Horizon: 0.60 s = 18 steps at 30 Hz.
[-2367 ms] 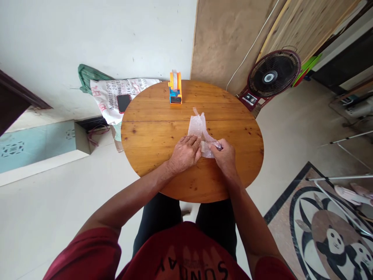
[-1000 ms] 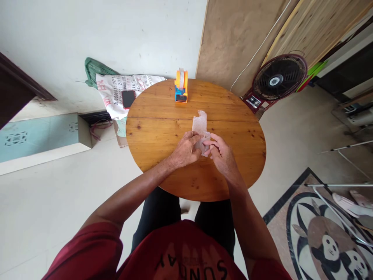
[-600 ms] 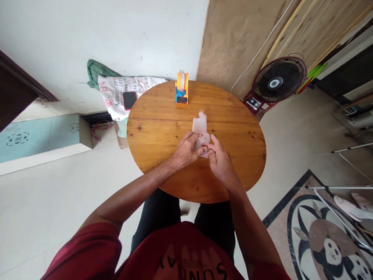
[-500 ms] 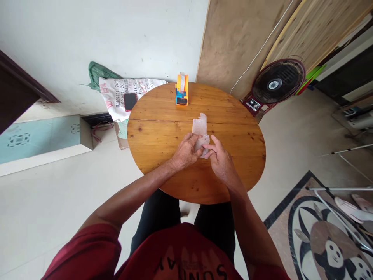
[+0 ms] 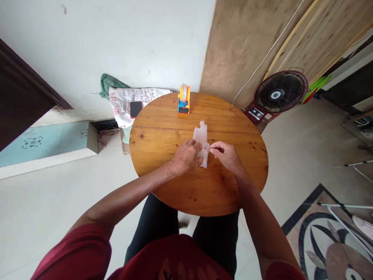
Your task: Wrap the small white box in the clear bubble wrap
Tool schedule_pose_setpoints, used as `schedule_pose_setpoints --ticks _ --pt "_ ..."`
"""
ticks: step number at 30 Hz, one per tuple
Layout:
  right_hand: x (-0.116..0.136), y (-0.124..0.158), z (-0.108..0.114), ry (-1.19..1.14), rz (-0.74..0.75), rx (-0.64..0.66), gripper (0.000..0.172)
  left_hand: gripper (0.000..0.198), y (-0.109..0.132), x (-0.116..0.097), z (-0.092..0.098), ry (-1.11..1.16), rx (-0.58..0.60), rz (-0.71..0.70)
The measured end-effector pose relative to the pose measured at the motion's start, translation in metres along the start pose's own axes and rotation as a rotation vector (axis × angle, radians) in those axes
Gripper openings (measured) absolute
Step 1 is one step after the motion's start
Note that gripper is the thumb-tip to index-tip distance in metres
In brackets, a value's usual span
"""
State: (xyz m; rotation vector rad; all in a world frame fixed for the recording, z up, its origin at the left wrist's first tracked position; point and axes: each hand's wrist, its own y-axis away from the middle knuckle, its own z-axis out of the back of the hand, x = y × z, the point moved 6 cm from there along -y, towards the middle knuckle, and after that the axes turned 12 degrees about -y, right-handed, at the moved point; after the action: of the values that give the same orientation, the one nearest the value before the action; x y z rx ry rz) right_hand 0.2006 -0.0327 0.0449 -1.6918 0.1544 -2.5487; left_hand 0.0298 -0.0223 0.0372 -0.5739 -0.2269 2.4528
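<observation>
A whitish, translucent piece of wrap [image 5: 200,134], which looks like bubble wrap, lies on the round wooden table [image 5: 163,147] with part of it folded over. Its far end is ragged. My left hand [image 5: 186,155] comes from the left and holds the wrap down, its fingers bent over the fold. At the right edge of the fold, my right hand [image 5: 227,155] pinches the wrap between thumb and forefinger. Whether anything lies inside the fold is hidden. Beyond the wrap, at the far table edge, stands an orange and blue tape dispenser [image 5: 183,99] with a roll of tape in it.
A dark fan [image 5: 276,95] stands past the table's right side. Left of the table are a white printed sack [image 5: 119,103] with a dark phone-like object [image 5: 135,109] on it, and a pale blue cabinet [image 5: 58,140]. The wall rises close behind the table.
My right hand has shifted from the near part of the fold to its right edge, its fingers now closed in a pinch. My left hand stays on the wrap. The view has tilted slightly upward.
</observation>
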Motion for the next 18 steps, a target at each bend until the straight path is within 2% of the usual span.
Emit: schedule_pose_setpoints --ticks 3,5,9,13,18 --pt "-0.001 -0.011 -0.008 0.013 0.019 0.039 0.018 0.023 -0.007 -0.004 0.005 -0.091 0.099 -0.037" --pt "-0.001 -0.017 -0.012 0.034 0.032 0.069 0.017 0.023 -0.008 -0.004 0.006 -0.087 0.123 -0.027" --pt "-0.003 -0.022 -0.018 0.129 0.053 0.114 0.016 0.034 -0.003 -0.001 0.006 0.016 0.065 0.014" --pt "-0.009 -0.024 -0.023 0.115 0.041 0.095 0.014 0.045 0.002 -0.005 0.009 0.030 -0.001 -0.078" --pt "-0.010 -0.024 -0.023 0.058 0.022 0.118 0.013 0.039 0.003 -0.010 0.007 -0.010 0.029 -0.161"
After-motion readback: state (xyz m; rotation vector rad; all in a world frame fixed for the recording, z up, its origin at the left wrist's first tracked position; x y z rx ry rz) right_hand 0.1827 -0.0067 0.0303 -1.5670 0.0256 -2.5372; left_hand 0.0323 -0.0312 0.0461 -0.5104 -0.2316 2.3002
